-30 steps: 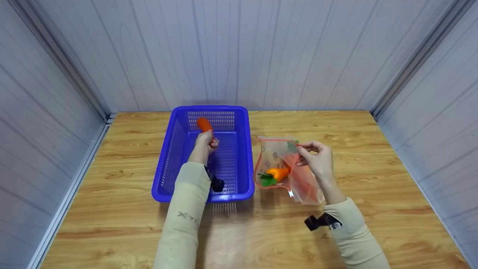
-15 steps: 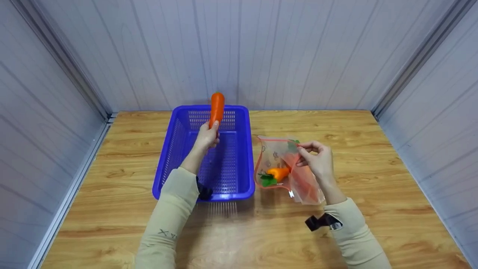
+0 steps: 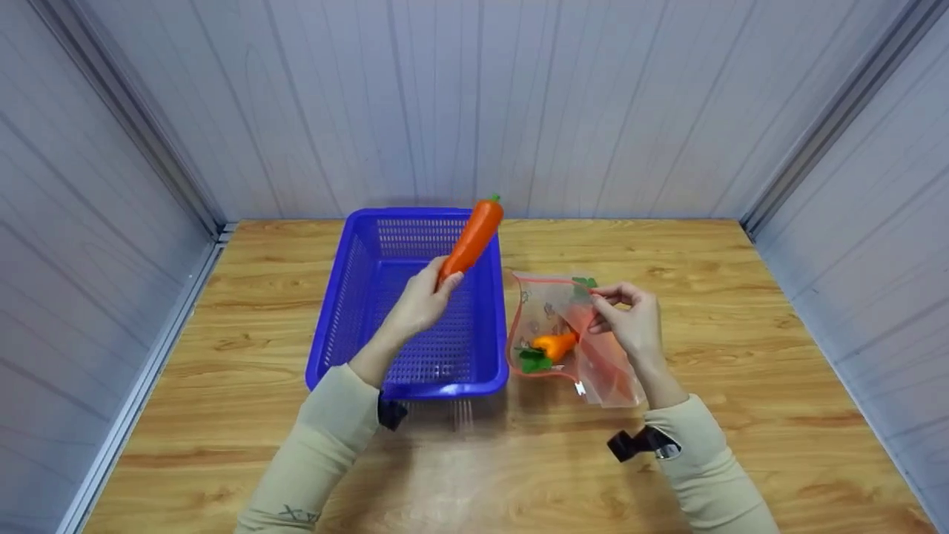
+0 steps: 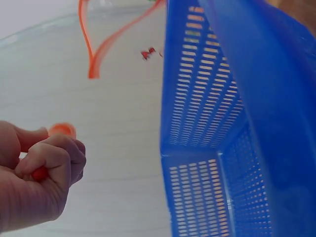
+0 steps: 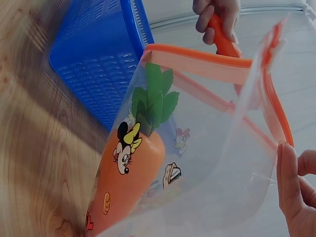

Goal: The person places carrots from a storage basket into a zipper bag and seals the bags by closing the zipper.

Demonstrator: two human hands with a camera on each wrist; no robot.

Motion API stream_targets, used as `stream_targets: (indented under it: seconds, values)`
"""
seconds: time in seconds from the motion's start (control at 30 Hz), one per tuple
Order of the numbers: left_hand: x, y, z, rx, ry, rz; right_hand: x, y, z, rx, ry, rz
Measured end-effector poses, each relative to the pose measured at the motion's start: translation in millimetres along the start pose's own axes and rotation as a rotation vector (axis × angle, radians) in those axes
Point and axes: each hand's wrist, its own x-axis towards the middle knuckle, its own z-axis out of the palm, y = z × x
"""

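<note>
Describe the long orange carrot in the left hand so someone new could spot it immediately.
Start at the blue rectangular perforated plastic basket. Over its right side in the head view, the left hand grips the long, smooth orange carrot. Unlike the leafy orange vegetable inside the clear, orange-edged plastic bag, it is outside and its raised end has just a small green nub.

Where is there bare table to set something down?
Bare table lies between the left wall and the basket, between the right hand and the right wall, behind the bag up to the back wall, and in front between the sleeves. Crowded: between basket and bag, with little or no gap; and over the basket, where the left hand holds a carrot.
</note>
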Motion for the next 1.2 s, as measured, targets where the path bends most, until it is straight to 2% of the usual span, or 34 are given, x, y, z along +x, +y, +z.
stream_targets:
  seconds: [0.07,0.1,0.13,0.2,0.27,0.3,0.4,0.5,0.53,0.57,0.63,0.7,0.87,0.9,0.93,1.03,1.1,1.13,1.17,1.2]
  values:
    - [-7.8,4.2,0.9,0.044,-0.023,0.055,4.2,14,-3,0.010,0.007,-0.035]
    - [-11.5,5.7,1.3,0.061,-0.038,0.080,8.0,31,-7,-0.003,0.013,-0.065]
    - [-15.1,7.3,1.6,0.076,-0.055,0.100,9.3,36,-8,-0.015,0.016,-0.075]
    - [-21.9,9.5,2.2,0.094,-0.102,0.124,7.4,34,-8,0.034,0.007,-0.081]
    - [-27.8,10.8,2.9,0.109,-0.164,0.144,4.3,25,-6,0.070,-0.017,-0.064]
    - [-30.5,11.2,3.4,0.119,-0.194,0.156,-5.8,-1,1,0.093,-0.030,-0.049]
    - [-37.8,11.3,5.7,0.150,-0.284,0.183,-21.3,-47,13,0.113,-0.026,-0.001]
    - [-43.9,11.7,8.9,0.205,-0.353,0.201,-32.7,-80,24,0.087,-0.002,-0.013]
    - [-45.6,11.9,10.4,0.226,-0.371,0.204,-27.8,-69,20,0.070,0.011,-0.018]
    - [-47.1,12.3,12.1,0.252,-0.382,0.209,-29.6,-74,22,0.075,0.012,-0.014]
    - [-49.5,13.8,16.0,0.326,-0.385,0.232,-32.8,-80,25,0.055,0.013,-0.033]
    - [-51.6,15.9,20.6,0.408,-0.379,0.255,-39.0,-98,31,0.021,0.022,-0.017]
    - [-53.4,22.3,34.0,0.570,-0.376,0.288,-45.3,-118,38,0.024,0.007,-0.034]
    - [-52.9,23.7,37.0,0.593,-0.376,0.294,-47.3,-123,39,0.059,-0.006,-0.032]
    - [-52.3,24.9,40.0,0.613,-0.377,0.297,-43.7,-113,35,0.090,-0.025,-0.052]
    - [-49.9,28.6,49.3,0.674,-0.385,0.304,-41.0,-110,32,0.092,-0.020,-0.025]
    - [-47.9,32.1,55.4,0.718,-0.392,0.306,-34.5,-93,25,0.177,-0.065,-0.053]
    - [-46.7,33.7,58.5,0.736,-0.398,0.303,-31.8,-88,23,0.158,-0.051,-0.056]
    - [-45.4,35.1,61.7,0.754,-0.399,0.306,-34.5,-96,25,0.138,-0.034,-0.039]
    - [-43.9,36.5,65.1,0.768,-0.403,0.308,-34.3,-95,25,0.153,-0.039,-0.046]
